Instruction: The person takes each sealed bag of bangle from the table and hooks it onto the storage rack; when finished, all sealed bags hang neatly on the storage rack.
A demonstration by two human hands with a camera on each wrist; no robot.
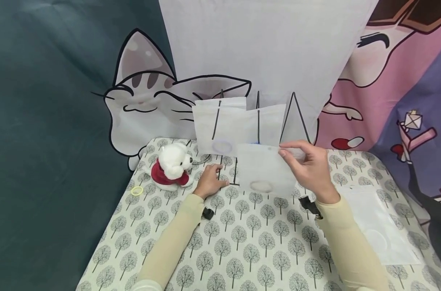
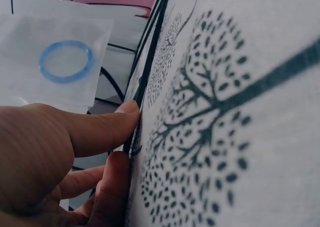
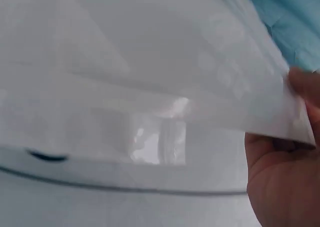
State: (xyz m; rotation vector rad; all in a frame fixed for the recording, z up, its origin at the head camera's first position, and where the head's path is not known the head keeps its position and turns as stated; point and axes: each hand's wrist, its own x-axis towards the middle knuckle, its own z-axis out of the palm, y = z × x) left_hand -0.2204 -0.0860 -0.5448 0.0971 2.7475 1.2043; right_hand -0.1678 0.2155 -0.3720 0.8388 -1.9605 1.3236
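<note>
My right hand (image 1: 309,167) pinches the upper right corner of a translucent white plastic bag (image 1: 265,163), which hangs in front of a black wire rack (image 1: 294,105). A pale ring shows through its lower part. In the right wrist view the bag (image 3: 165,82) spreads glossy and blurred from the fingers. My left hand (image 1: 210,181) rests on the table at the rack's left base, thumb and fingertips against the black wire (image 2: 150,62). Behind it, another white bag (image 1: 220,125) stands in the rack; a blue ring (image 2: 66,61) shows through a bag in the left wrist view.
A white plush bear (image 1: 173,161) in a red top sits left of the rack, near a yellow ring (image 1: 137,190). Another translucent bag (image 1: 380,226) lies flat at the right, beside my right forearm. The tree-print tablecloth (image 1: 253,250) covers the table; cartoon curtains (image 1: 271,44) hang behind.
</note>
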